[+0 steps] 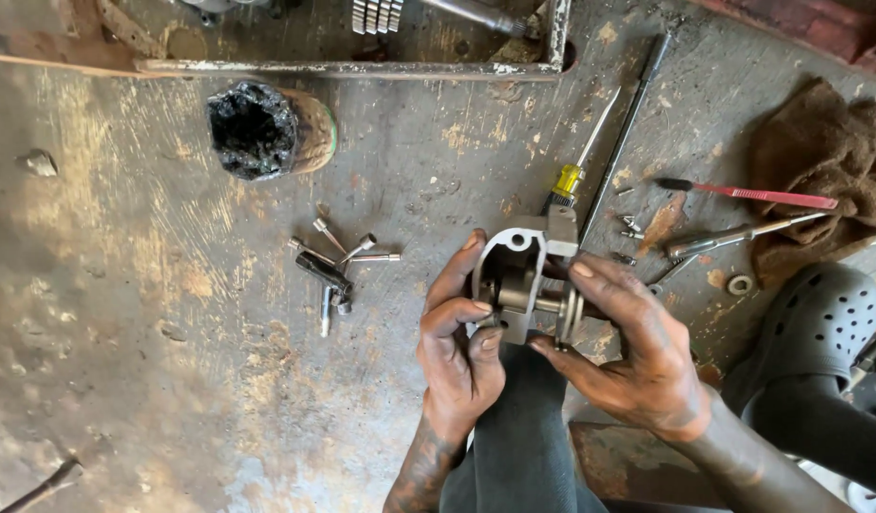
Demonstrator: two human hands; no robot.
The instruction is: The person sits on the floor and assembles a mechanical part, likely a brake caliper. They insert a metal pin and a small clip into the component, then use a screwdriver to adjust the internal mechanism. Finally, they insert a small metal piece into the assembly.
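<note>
Both my hands hold a small grey metal housing with a shaft and disc sticking out of its right side. My left hand grips the housing's left edge, thumb and fingers curled around it. My right hand pinches the shaft and disc from the right. The part hangs above my dark trouser leg, over a stained concrete floor.
Several bolts and pins lie left of the hands. A grease-filled tin stands further back. A yellow-handled screwdriver, a long rod, a red-handled tool, pliers, a brown rag and a black clog are at right.
</note>
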